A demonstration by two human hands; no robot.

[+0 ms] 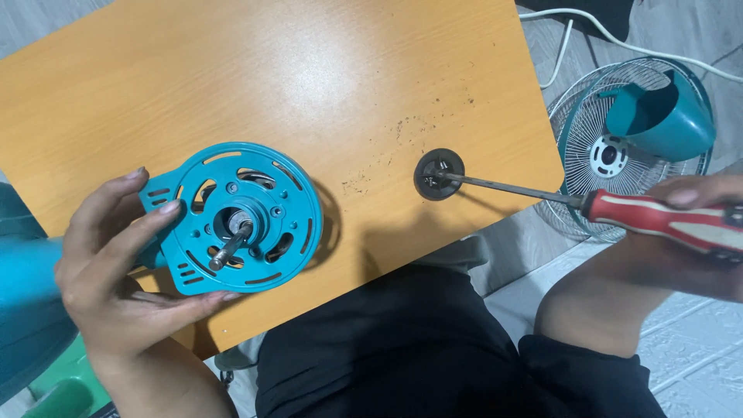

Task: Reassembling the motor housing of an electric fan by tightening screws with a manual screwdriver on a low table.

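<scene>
On the wooden table [325,70], near its front edge, the left hand [116,271] grasps the teal fan motor housing [240,217] by its rim, fingers curled over the left side, metal shaft [230,246] pointing up just right of the grip. Right hand [696,232], well off the table's right edge, is clenched on a red-handled screwdriver [665,220]; its blade reaches back over the edge, tip touching a small black round cap [439,174] lying apart from the housing. Judgement: steadying the housing flat while working the tip level should keep the cap from skidding. Bare tabletop lies beyond both grips. Outward of the right grip, a fan grille [588,155] and teal rear cover [665,116] crowd the floor; a white cable [619,39] runs behind.
</scene>
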